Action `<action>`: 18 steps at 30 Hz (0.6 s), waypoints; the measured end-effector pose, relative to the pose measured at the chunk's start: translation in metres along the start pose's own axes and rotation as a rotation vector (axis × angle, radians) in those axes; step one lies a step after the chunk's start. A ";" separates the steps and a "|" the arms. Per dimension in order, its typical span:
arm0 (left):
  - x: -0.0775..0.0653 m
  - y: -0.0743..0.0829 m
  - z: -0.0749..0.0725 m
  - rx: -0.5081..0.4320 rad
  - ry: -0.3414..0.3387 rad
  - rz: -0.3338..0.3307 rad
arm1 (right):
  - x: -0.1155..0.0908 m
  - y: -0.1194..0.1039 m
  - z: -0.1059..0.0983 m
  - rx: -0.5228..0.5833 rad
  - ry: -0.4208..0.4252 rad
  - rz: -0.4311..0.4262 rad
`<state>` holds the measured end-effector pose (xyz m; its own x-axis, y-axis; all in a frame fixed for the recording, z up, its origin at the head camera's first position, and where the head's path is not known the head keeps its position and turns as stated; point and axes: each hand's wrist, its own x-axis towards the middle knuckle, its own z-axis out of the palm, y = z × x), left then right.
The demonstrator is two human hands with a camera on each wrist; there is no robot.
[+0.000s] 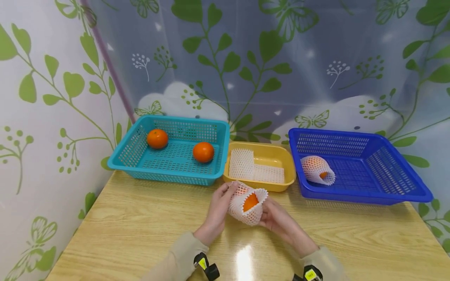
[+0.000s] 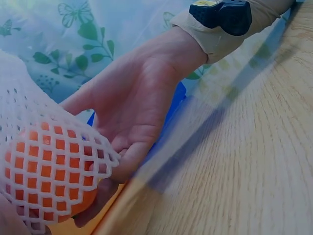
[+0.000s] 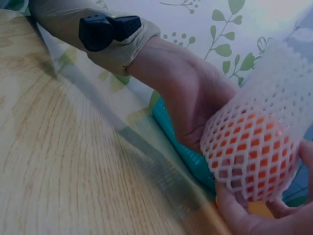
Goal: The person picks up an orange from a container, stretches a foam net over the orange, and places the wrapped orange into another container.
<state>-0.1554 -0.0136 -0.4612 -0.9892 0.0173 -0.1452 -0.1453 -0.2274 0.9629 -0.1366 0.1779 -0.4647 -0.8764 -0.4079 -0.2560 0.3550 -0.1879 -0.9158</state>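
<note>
While left hand (image 1: 218, 206) and right hand (image 1: 277, 219) grip it, an orange (image 1: 250, 203) sits between, before the yellow tray (image 1: 275, 187).
Its foam net (image 1: 251, 218) opens upward, nearer the right hand.

You can read no word or number with certainty. The left yellow label (image 1: 202, 264) and the right yellow label (image 1: 311, 275), each on a black wrist device (image 1: 212, 272), are too small to read.
</note>
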 end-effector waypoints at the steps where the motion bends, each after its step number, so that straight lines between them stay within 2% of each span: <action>1: 0.000 0.001 0.000 -0.003 -0.003 -0.002 | 0.000 0.000 0.000 0.003 -0.012 0.000; 4: -0.001 0.002 -0.001 -0.011 -0.015 -0.003 | -0.002 -0.001 0.001 0.020 -0.029 -0.007; 9: -0.001 0.002 0.000 -0.042 -0.055 -0.018 | -0.005 -0.004 0.003 0.065 -0.013 0.010; 14: -0.001 0.001 0.000 -0.081 -0.095 -0.019 | -0.008 -0.008 0.006 0.065 -0.018 0.032; 18: -0.005 -0.001 0.000 -0.055 -0.103 -0.048 | -0.013 -0.011 0.007 0.078 -0.040 0.018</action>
<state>-0.1505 -0.0131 -0.4615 -0.9779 0.1288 -0.1645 -0.1947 -0.2765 0.9411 -0.1267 0.1786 -0.4495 -0.8564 -0.4469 -0.2586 0.3964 -0.2483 -0.8839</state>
